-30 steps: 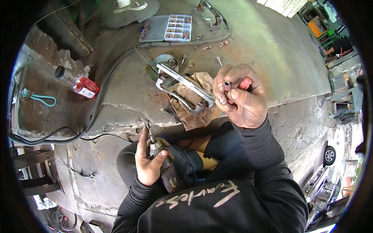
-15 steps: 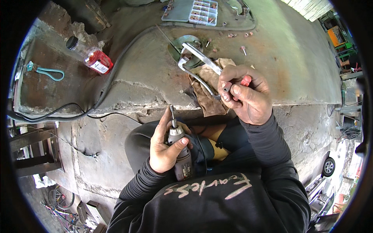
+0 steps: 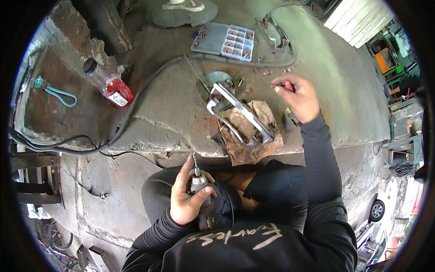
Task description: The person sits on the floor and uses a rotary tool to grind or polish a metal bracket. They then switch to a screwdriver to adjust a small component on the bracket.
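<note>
My left hand [image 3: 186,199] is wrapped round a dark rotary tool [image 3: 207,213], which stands upright in front of my body with its slim metal bit pointing up. Held out to the right over the concrete surface, my right hand [image 3: 299,96] is closed on a small red piece [image 3: 288,86] partly hidden by the fingers; its kind is unclear. Small brown-pink grinding bits [image 3: 268,72] lie just beyond that hand. Left of it, a shiny metal frame [image 3: 242,111] rests on a stained brown cloth [image 3: 242,156], with a round greenish plate [image 3: 202,90] behind.
Farther off is an open clear compartment box [image 3: 238,43] with small bits in it. A thick hose [image 3: 158,72] curves across the surface. At left lie a bottle of red liquid [image 3: 118,93] and a teal coiled cord [image 3: 61,96]. Another metal frame [image 3: 274,34] lies at the back.
My right hand has gone from near my chest outward over the surface, keeping the red piece. The view has tilted farther forward. My left hand keeps the rotary tool upright.
</note>
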`<control>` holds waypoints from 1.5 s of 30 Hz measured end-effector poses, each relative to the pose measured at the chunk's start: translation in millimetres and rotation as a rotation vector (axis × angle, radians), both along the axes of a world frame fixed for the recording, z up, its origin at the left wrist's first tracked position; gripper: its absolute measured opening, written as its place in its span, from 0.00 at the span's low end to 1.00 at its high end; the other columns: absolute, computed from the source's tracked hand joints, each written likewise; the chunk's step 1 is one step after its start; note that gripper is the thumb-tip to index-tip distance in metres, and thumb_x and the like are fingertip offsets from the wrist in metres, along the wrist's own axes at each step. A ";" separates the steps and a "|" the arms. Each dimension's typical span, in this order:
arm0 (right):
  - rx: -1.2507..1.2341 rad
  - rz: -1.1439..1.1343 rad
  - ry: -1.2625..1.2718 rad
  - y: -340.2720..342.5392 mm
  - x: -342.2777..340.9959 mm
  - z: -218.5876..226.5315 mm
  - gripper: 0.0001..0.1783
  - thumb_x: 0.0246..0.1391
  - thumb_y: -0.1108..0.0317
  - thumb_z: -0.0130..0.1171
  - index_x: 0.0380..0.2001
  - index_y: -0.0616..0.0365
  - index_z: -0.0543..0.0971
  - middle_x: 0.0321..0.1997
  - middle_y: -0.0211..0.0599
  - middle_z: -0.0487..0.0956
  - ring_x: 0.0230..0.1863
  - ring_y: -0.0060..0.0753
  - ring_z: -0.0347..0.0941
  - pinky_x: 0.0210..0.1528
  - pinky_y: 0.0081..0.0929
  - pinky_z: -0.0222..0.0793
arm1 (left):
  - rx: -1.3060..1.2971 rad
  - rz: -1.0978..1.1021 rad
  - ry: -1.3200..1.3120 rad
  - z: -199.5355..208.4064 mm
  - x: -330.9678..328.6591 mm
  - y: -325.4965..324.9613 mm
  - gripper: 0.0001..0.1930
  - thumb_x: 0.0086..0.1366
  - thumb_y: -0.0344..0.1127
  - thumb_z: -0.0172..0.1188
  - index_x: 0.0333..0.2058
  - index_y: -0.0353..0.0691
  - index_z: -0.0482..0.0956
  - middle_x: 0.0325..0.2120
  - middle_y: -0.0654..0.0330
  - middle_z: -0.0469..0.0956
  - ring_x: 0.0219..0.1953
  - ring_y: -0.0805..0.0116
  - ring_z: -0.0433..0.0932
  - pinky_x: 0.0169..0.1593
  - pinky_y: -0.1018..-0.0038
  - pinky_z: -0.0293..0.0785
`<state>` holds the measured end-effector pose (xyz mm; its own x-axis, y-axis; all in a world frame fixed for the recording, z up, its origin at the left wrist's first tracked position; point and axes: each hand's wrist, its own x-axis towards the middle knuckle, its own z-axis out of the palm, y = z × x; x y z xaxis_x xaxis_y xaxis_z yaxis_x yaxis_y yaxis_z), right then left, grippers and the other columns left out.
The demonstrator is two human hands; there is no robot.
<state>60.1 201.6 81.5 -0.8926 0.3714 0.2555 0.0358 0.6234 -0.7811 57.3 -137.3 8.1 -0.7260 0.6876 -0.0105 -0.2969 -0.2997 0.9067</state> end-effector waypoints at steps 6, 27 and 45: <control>0.278 0.108 -0.384 59.0 -53.9 -46.5 0.09 0.43 0.73 0.61 0.32 0.61 0.80 0.24 0.35 0.76 0.28 0.24 0.70 0.34 0.23 0.67 | -0.073 0.007 -0.041 1.1 -3.8 1.2 0.42 0.58 0.18 0.57 0.67 0.44 0.46 0.36 0.51 0.73 0.31 0.70 0.75 0.37 0.75 0.75; 0.675 0.054 -0.382 108.6 -218.2 -76.1 0.07 0.45 0.68 0.55 0.29 0.53 0.81 0.29 0.41 0.80 0.31 0.39 0.79 0.38 0.35 0.73 | -0.016 -0.059 -0.132 -3.7 -14.4 2.2 0.44 0.59 0.17 0.57 0.67 0.47 0.40 0.36 0.52 0.71 0.32 0.71 0.74 0.40 0.75 0.74; 0.388 0.023 -0.371 123.2 -223.4 -68.4 0.06 0.43 0.72 0.55 0.23 0.65 0.76 0.28 0.42 0.81 0.32 0.38 0.78 0.37 0.34 0.71 | -0.008 -0.088 -0.105 -7.0 -15.0 -0.7 0.43 0.60 0.19 0.57 0.67 0.45 0.40 0.37 0.53 0.72 0.34 0.72 0.74 0.40 0.75 0.73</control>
<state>-163.3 324.8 13.1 -0.9558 0.2917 0.0358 0.2487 0.8677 -0.4305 42.3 -137.9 1.0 -0.6575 0.7482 -0.0887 -0.4149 -0.2613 0.8715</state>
